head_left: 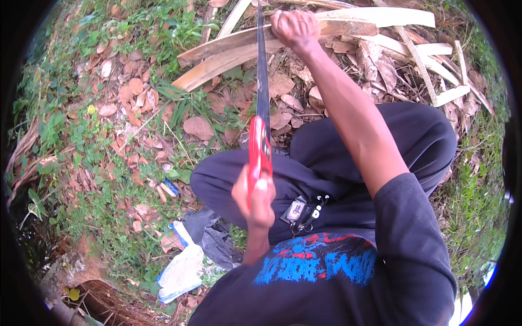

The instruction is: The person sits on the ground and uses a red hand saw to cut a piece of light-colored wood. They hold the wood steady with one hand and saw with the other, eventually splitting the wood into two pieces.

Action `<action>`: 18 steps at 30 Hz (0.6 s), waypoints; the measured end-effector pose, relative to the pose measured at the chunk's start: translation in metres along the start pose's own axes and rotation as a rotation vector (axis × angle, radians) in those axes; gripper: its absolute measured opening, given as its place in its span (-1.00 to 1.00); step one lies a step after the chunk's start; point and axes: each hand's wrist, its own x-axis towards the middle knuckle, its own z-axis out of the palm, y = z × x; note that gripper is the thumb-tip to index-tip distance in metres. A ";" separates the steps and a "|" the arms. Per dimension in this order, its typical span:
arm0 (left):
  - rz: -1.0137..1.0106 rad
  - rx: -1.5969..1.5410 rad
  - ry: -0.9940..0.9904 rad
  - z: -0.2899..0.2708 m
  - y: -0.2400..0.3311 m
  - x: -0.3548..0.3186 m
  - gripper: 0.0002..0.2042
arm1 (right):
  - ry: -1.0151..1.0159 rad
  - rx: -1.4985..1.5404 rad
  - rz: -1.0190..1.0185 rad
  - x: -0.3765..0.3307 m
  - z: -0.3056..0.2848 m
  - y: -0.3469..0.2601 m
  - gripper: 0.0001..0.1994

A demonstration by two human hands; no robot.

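My left hand (254,200) is wrapped round the red handle of a handsaw (263,81). The saw's long dark blade points away from me. It crosses a curved wooden strip (231,48) with a rough brown face. My right hand (296,27), arm stretched forward, is closed on this strip just right of the blade. A second curved strip (212,69), paler in colour, lies against it on the near side. Where the teeth meet the wood is too small to make out.
More pale wood strips (402,17) and thin offcuts (452,95) lie at the far right on dry leaves. My bent legs (375,141) are close below the saw. A white plastic bag (182,271) and grey plastic sheet (217,242) rest at my left, among grass.
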 end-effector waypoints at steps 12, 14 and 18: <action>-0.057 -0.035 0.015 -0.004 0.006 0.004 -0.62 | 0.213 0.074 -0.047 -0.008 0.008 0.004 -0.59; 0.076 -0.044 0.026 0.004 -0.007 0.059 -0.80 | 0.036 0.092 0.071 -0.007 -0.001 -0.007 -0.56; 0.004 -0.124 -0.056 0.013 -0.027 0.089 -0.83 | 0.246 0.060 -0.058 -0.009 0.006 -0.002 -0.60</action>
